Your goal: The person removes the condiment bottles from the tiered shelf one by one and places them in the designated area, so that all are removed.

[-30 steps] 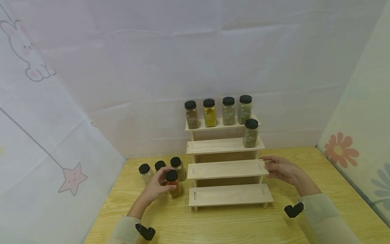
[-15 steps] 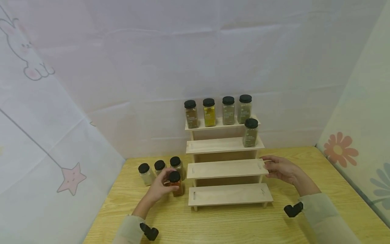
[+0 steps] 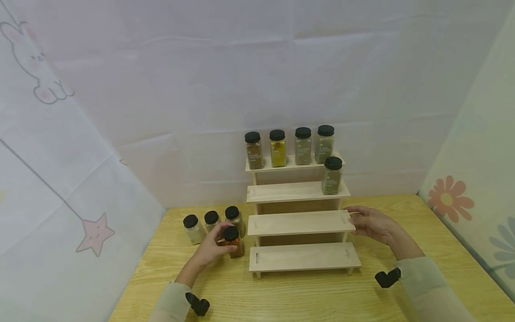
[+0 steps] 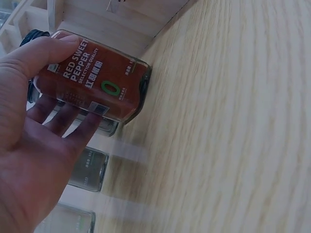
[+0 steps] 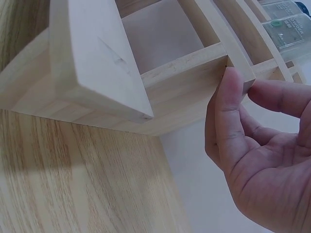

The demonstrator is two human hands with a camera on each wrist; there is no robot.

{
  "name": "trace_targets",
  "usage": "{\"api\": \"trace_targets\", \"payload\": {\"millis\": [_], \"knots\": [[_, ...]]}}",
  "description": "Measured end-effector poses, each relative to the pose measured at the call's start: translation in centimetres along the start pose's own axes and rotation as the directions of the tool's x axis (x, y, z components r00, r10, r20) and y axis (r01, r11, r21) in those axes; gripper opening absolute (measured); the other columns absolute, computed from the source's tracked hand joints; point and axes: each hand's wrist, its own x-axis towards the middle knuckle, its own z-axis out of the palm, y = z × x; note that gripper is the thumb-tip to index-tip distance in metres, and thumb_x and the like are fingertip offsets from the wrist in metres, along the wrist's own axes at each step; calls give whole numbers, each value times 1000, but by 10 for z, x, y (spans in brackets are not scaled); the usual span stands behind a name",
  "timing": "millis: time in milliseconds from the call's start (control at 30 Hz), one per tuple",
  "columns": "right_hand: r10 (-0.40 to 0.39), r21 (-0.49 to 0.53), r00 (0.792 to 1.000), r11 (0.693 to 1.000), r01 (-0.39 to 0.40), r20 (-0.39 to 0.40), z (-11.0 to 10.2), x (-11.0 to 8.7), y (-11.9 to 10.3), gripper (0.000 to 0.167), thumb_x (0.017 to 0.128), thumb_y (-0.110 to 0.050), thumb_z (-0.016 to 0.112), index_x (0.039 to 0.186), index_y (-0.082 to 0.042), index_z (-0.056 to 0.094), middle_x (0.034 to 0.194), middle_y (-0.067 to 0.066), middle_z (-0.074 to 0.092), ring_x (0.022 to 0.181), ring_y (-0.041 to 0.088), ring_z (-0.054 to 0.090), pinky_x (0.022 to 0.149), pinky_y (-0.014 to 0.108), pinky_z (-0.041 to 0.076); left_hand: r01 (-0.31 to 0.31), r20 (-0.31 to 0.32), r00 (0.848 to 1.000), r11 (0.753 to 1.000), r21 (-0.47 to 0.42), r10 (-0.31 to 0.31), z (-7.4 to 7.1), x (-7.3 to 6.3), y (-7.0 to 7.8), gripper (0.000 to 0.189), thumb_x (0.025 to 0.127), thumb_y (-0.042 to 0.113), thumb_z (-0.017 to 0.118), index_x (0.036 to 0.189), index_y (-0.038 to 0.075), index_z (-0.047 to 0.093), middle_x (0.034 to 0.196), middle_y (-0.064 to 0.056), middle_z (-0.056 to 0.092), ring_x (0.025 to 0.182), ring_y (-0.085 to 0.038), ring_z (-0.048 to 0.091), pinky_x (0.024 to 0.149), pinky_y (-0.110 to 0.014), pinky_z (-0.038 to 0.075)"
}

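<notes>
sleeves [image 3: 422,278]: plain, pale grey-green | wrist cameras [image 3: 388,277]: black, angular, one each side

Forward-down head view, close wrist views, shared rack [image 3: 299,222]

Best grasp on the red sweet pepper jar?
Likely high on the red sweet pepper jar, just below its black lid, pinching opposite flat sides, coming from near left. It's squarish, lid up; stepped wooden rack to its right, another black-lidded jar behind. The left hand grips there now.
</notes>
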Motion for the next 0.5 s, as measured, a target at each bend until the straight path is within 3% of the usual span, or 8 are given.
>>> {"api": "trace_targets", "payload": {"millis": [233,500], "knots": [[-3,1,1000,1000,3,-5,0,-1,0,68,104,-9,56,156,8,16,107,3,58,90,12,64,86,33,58,-31,44,999,998,53,29,-3,-4,15,73,84,11,84,147,11,46,142,-17,51,125,-36,56,106,-56,43],[-6,-9,1000,1000,6,-12,1,-1,1,69,104,-10,56,157,8,14,109,2,60,94,13,65,87,33,58,-158,59,987,982,102,153,-8,0,60,72,89,14,79,150,3,41,145,-24,47,132,-44,47,109,-60,39]]}}
